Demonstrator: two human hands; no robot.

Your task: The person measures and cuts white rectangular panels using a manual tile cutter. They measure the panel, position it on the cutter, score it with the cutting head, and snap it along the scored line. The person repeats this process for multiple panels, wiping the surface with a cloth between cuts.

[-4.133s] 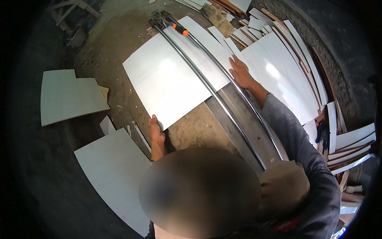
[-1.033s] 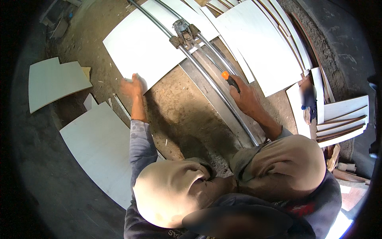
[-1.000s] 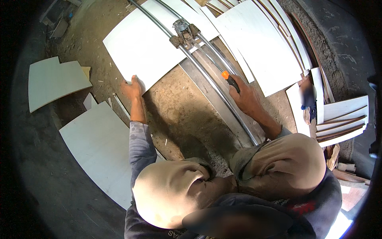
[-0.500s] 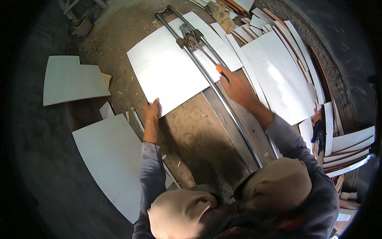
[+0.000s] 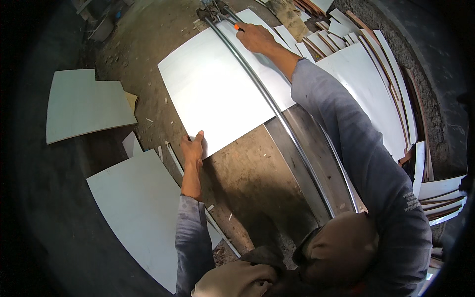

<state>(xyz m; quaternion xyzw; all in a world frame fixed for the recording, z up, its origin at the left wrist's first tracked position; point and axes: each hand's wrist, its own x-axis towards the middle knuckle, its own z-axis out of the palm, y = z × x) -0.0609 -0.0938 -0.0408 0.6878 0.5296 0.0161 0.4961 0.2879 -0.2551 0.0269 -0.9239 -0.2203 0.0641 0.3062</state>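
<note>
A large white tile (image 5: 213, 89) lies across a manual tile cutter, under its two steel rails (image 5: 269, 99). My left hand (image 5: 192, 147) grips the tile's near left corner, thumb on top and the other fingers mostly hidden at the edge. With my right arm stretched far forward, my right hand (image 5: 257, 38) is closed round the cutter's handle (image 5: 238, 27), whose orange part shows beside the fingers. The sliding carriage (image 5: 212, 9) is at the far end of the rails, partly cut off by the picture's edge. Below the rails runs the cutter's grey metal base (image 5: 302, 143).
On the left lie a notched white tile (image 5: 89, 104) and another large pale tile (image 5: 138, 208). Stacked tiles and cut strips (image 5: 376, 94) line the right side by a rough wall edge. A bucket (image 5: 102, 30) stands at the far left. My knees are close to the cutter's near end.
My right hand has pushed the handle and carriage forward along the rails to the far end. My left hand stays at the tile's corner. The view has shifted slightly.
</note>
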